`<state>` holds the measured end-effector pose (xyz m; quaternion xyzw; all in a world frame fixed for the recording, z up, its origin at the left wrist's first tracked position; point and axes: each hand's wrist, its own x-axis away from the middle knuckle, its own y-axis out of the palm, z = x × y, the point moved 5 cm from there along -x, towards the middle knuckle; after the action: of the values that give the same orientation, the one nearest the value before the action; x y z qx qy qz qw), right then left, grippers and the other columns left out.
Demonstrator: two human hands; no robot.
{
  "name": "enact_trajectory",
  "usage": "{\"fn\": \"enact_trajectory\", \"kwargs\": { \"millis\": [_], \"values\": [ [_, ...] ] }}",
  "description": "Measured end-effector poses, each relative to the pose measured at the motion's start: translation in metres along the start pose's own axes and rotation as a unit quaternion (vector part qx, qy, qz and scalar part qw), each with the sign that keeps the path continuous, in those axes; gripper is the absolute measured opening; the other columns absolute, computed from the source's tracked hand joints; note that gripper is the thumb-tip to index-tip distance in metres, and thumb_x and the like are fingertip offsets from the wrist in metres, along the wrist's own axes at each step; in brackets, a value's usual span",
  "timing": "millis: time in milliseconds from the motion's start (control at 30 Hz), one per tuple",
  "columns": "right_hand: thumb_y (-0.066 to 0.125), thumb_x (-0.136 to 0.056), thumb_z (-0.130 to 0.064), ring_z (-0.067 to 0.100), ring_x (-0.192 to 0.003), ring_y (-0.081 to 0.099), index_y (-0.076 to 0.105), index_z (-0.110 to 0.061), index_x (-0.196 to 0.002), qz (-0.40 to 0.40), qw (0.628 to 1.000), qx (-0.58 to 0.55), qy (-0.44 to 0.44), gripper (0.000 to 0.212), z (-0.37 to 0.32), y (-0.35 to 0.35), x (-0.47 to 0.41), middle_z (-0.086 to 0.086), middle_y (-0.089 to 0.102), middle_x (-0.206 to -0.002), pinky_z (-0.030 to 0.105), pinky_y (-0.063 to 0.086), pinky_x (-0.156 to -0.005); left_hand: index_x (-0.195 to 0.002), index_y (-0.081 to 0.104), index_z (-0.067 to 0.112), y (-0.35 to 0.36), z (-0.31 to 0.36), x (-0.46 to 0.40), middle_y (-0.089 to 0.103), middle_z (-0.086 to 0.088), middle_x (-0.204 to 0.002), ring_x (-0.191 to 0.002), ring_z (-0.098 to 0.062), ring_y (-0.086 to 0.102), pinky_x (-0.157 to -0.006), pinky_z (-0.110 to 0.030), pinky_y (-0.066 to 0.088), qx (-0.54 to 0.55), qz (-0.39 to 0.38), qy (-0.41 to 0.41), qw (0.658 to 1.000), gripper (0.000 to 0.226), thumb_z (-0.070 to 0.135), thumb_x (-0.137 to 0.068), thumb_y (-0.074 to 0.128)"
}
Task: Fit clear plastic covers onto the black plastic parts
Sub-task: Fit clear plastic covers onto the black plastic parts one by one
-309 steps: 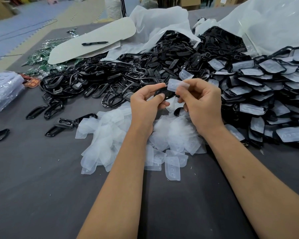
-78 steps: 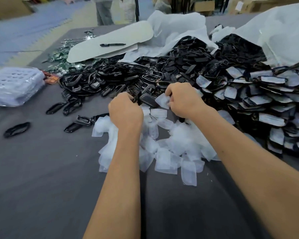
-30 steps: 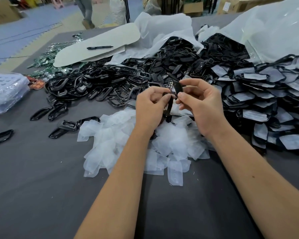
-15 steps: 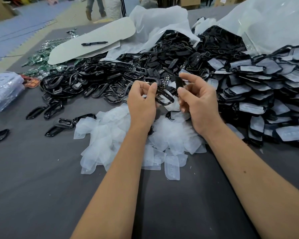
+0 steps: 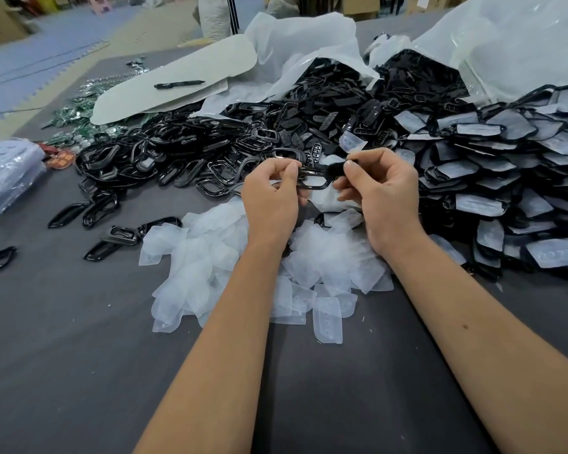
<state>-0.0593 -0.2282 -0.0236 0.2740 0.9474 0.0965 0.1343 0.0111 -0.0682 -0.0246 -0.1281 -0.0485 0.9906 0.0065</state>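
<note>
My left hand point(image 5: 271, 194) pinches one end of a black plastic frame point(image 5: 315, 180) held above the table. My right hand point(image 5: 379, 188) pinches a second small black part point(image 5: 335, 170) at the frame's other end. Both hands hover over a heap of clear plastic covers point(image 5: 210, 257) lying on the grey table. No clear cover is in either hand. A large pile of loose black parts point(image 5: 210, 149) lies just beyond my hands.
Stacked black parts with clear covers on them point(image 5: 505, 178) fill the right side. White plastic bags point(image 5: 512, 44) and a pale board with a black pen point(image 5: 179, 84) lie at the back. A wrapped bundle point(image 5: 4, 172) sits at the left edge. Several stray black frames point(image 5: 95, 208) lie left.
Both hands have moved slightly closer together and the black frame now lies flat between them, with the right hand's black part brought up against it.
</note>
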Motion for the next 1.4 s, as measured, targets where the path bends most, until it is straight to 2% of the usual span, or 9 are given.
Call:
{"fn": "enact_trajectory", "kwargs": {
  "millis": [200,367,500,667,767,900,1067,1200,1400],
  "values": [
    [0.076,-0.092,0.000,0.022,-0.060,0.073,0.073,-0.002,-0.091,-0.002,1.000,0.024,-0.007,0.003,-0.001,0.002,0.003,0.009,0.073,-0.069,0.026,0.057,-0.053,-0.093,0.073,0.010,0.002,0.002,0.002,0.068,-0.002,-0.086,-0.060,-0.019,0.075,-0.061,-0.029,0.063,0.011,-0.019,-0.016,1.000,0.012,0.005,-0.099,0.065],
    [0.083,-0.086,-0.005,0.021,-0.053,0.070,0.072,0.002,-0.092,0.006,0.997,0.078,-0.027,0.014,0.000,0.004,0.003,0.010,0.073,-0.067,0.027,0.056,-0.050,-0.091,0.075,0.007,0.005,0.002,0.002,0.071,-0.006,-0.079,-0.066,-0.017,0.076,-0.065,-0.029,0.063,0.026,-0.037,-0.001,0.999,0.010,0.002,-0.096,0.068],
    [0.085,-0.085,-0.009,0.024,-0.054,0.072,0.072,-0.002,-0.089,0.011,0.990,0.130,-0.049,0.015,0.000,0.004,0.004,0.009,0.073,-0.066,0.028,0.056,-0.049,-0.090,0.072,0.009,0.007,-0.002,0.002,0.075,-0.012,-0.073,-0.074,-0.028,0.078,-0.068,-0.037,0.064,0.074,-0.072,-0.032,0.994,0.011,0.004,-0.097,0.066],
    [0.076,-0.092,-0.013,0.015,-0.068,0.071,0.078,-0.013,-0.095,0.024,0.979,0.177,-0.099,0.003,-0.004,0.002,0.002,-0.002,0.075,-0.080,0.037,0.060,-0.062,-0.087,0.071,0.010,0.010,-0.003,0.002,0.072,-0.008,-0.065,-0.071,-0.029,0.077,-0.067,-0.034,0.063,0.103,-0.083,-0.047,0.990,0.015,0.001,-0.097,0.064],
    [0.065,-0.100,-0.012,0.010,-0.072,0.066,0.077,-0.014,-0.102,0.039,0.973,0.179,-0.140,0.012,-0.012,0.003,0.004,-0.003,0.073,-0.091,0.035,0.061,-0.065,-0.089,0.072,0.012,0.009,-0.005,0.001,0.075,-0.009,-0.070,-0.067,-0.026,0.077,-0.062,-0.035,0.063,0.082,-0.069,-0.056,0.993,0.014,0.004,-0.098,0.064],
    [0.063,-0.103,-0.013,0.022,-0.055,0.068,0.071,-0.016,-0.105,0.010,0.977,0.163,-0.137,0.009,-0.013,0.007,0.008,-0.004,0.066,-0.084,0.028,0.051,-0.045,-0.090,0.073,0.007,0.008,-0.006,0.000,0.074,-0.007,-0.070,-0.074,-0.022,0.078,-0.068,-0.038,0.065,0.066,-0.056,-0.050,0.995,0.012,0.000,-0.097,0.065],
    [0.069,-0.095,-0.002,0.017,-0.070,0.074,0.073,-0.010,-0.103,-0.008,0.967,0.223,-0.121,0.011,-0.008,0.010,0.005,0.004,0.074,-0.088,0.032,0.062,-0.067,-0.090,0.073,0.009,0.008,-0.005,0.001,0.075,-0.008,-0.074,-0.073,-0.025,0.078,-0.078,-0.041,0.065,0.068,-0.056,-0.056,0.995,0.019,-0.006,-0.095,0.062],
    [0.067,-0.095,0.005,0.016,-0.063,0.076,0.075,-0.002,-0.103,-0.029,0.973,0.203,-0.102,0.014,-0.006,0.013,0.006,0.009,0.075,-0.083,0.028,0.063,-0.060,-0.095,0.075,0.006,0.008,-0.003,0.002,0.075,-0.006,-0.073,-0.073,-0.028,0.078,-0.074,-0.034,0.065,0.073,-0.066,-0.059,0.993,0.023,-0.008,-0.094,0.057],
    [0.080,-0.089,-0.009,0.015,-0.053,0.073,0.074,-0.008,-0.092,0.010,0.968,0.234,-0.090,0.007,-0.005,0.009,0.006,0.002,0.074,-0.069,0.034,0.061,-0.051,-0.096,0.076,0.006,0.010,0.000,0.004,0.074,-0.007,-0.071,-0.071,-0.026,0.078,-0.071,-0.029,0.062,0.086,-0.091,-0.047,0.991,0.026,-0.010,-0.095,0.055]
  ]
}}
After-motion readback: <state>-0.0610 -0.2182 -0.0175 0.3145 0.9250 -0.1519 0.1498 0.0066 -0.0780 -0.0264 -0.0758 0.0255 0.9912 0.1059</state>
